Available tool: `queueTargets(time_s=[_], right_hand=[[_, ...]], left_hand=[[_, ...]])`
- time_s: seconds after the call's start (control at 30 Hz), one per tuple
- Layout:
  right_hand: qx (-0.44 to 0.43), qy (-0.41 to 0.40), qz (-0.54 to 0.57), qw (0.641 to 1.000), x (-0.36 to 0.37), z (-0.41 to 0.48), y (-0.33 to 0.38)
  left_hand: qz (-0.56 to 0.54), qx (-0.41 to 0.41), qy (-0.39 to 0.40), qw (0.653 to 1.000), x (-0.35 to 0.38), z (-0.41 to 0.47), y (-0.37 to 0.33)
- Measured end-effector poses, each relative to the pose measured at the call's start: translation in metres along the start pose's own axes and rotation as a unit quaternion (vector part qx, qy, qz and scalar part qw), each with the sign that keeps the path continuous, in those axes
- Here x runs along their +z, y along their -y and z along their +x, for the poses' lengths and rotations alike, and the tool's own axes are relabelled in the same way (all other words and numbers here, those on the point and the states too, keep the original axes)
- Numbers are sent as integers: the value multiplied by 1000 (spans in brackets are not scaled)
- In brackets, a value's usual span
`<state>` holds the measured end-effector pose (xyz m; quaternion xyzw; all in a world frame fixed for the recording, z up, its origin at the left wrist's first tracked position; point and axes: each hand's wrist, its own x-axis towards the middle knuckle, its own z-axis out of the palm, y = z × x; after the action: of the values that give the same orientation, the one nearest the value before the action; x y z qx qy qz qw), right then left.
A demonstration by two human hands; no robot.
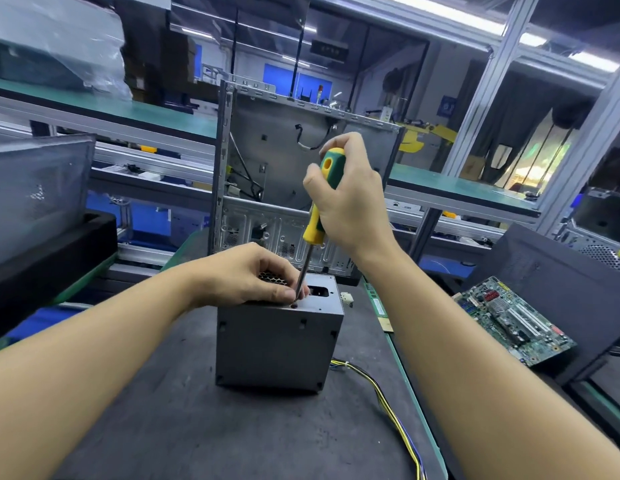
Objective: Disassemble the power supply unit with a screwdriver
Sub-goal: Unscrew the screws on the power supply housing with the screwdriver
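Head view: the power supply unit [277,344] stands on end on the dark mat of the bench [163,427], about midway back and nearer the right edge. It is a rigid steel box, probably fairly heavy and smooth-sided, so it wants holding from above or by its corners. The left hand [246,275] rests on its top, thumb and curled fingers pinching the shaft of the screwdriver [315,226] by the tip. The right hand [353,202] is wrapped around the handle. Its cables [381,386] trail toward the near right corner and could snag. A bare computer case [284,150] stands at the far edge. A motherboard [513,320] lies beyond the right edge, amid shelving.
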<state>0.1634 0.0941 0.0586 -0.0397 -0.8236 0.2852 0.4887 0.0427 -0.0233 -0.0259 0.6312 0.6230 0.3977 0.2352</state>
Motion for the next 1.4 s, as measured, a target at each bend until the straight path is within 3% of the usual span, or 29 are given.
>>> queueTargets(time_s=[0.57, 0.73, 0.83, 0.97, 1.07, 1.13, 1.2, 1.33, 1.4], right_hand=[[-28, 9, -47, 998, 5, -3, 1], [-55, 97, -44, 993, -4, -5, 14], [-79, 146, -136, 977, -10, -3, 22], [-82, 168, -244, 951, -18, 4, 34], [-84, 131, -319, 935, -15, 4, 41], [-72, 96, -411, 904, -15, 4, 44], [-55, 86, -461, 881, -19, 7, 44], [-32, 173, -321, 931, -28, 15, 40], [-34, 228, -259, 938, -32, 19, 45]], left_hand=[[36, 33, -20, 999, 2, -1, 1], [-6, 0, 15, 1000, 0, -2, 1], [-39, -40, 4, 998, 1, 3, 2], [127, -91, -93, 983, 10, 18, 9], [262, -177, -63, 947, 18, 37, 8], [315, -235, -62, 918, 23, 46, 1], [340, -244, -85, 904, 27, 51, -3], [381, -250, -81, 886, 26, 50, -2], [405, -243, -70, 879, 25, 49, -3]])
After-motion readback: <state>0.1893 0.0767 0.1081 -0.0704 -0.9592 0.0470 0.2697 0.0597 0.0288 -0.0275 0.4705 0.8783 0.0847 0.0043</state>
